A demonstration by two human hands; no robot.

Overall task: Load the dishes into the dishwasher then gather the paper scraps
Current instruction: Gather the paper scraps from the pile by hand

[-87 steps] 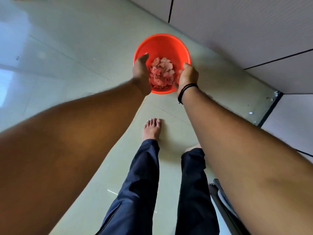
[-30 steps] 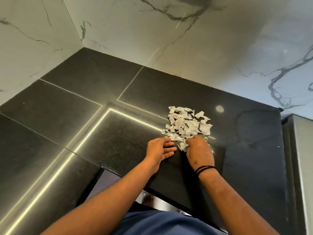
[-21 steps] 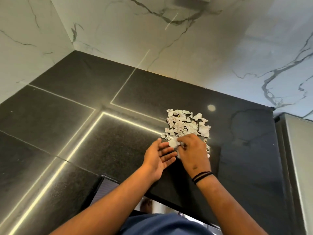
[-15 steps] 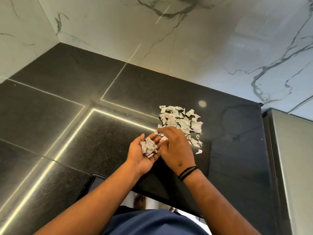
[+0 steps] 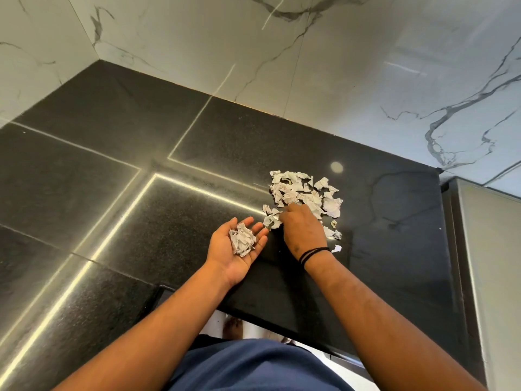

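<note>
A pile of torn white paper scraps (image 5: pixel 303 193) lies on the black stone counter (image 5: pixel 174 215), near the back wall. My left hand (image 5: pixel 225 259) is turned palm up just left of the pile, fingers relaxed, with a small heap of scraps (image 5: pixel 242 242) lying in the palm. My right hand (image 5: pixel 303 231), with a black band at the wrist, is palm down on the pile's near edge. Its fingers curl over some scraps there; the fingertips are partly hidden. A few loose scraps (image 5: pixel 335 248) lie to the right of that wrist.
White marble walls (image 5: pixel 338 66) meet in a corner behind the counter. A steel appliance side (image 5: pixel 482 263) stands at the counter's right end. The counter's front edge (image 5: pixel 270 325) runs below my hands, with floor and a foot showing beneath.
Earlier I held scraps over a red bucket on the floor. Within the last second my left hand turned palm up, my right hand put scraps into it and went back to the pile.
</note>
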